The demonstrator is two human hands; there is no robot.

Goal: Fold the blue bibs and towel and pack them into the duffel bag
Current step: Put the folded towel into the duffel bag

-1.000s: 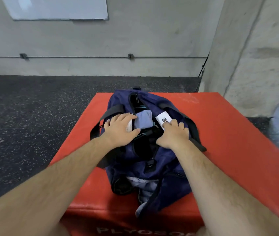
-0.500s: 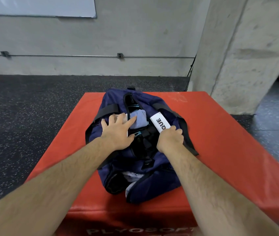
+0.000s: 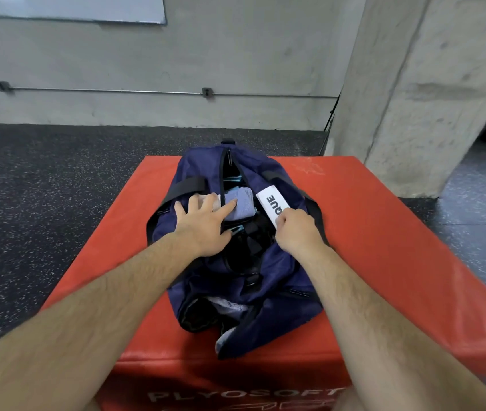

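Note:
A navy duffel bag (image 3: 277, 280) lies lengthwise on a red foam box (image 3: 384, 232), its top zipper open. A folded light-blue towel (image 3: 240, 207) shows in the opening. My left hand (image 3: 203, 223) lies flat on the bag's left edge, fingers spread, the index finger touching the towel. My right hand (image 3: 295, 232) is curled and grips the bag's right edge just below a white label (image 3: 273, 204). Pale cloth (image 3: 227, 307) shows in the open end pocket nearest me.
The red box sits on dark speckled rubber floor (image 3: 58, 188). A concrete pillar (image 3: 414, 99) rises at the back right, a grey wall with a conduit behind. Black carry straps (image 3: 185, 185) drape over both sides of the bag.
My right hand slid toward me along the bag's edge and uncovered more of the white label. My left hand stayed on the left edge, its fingers now spread toward the towel.

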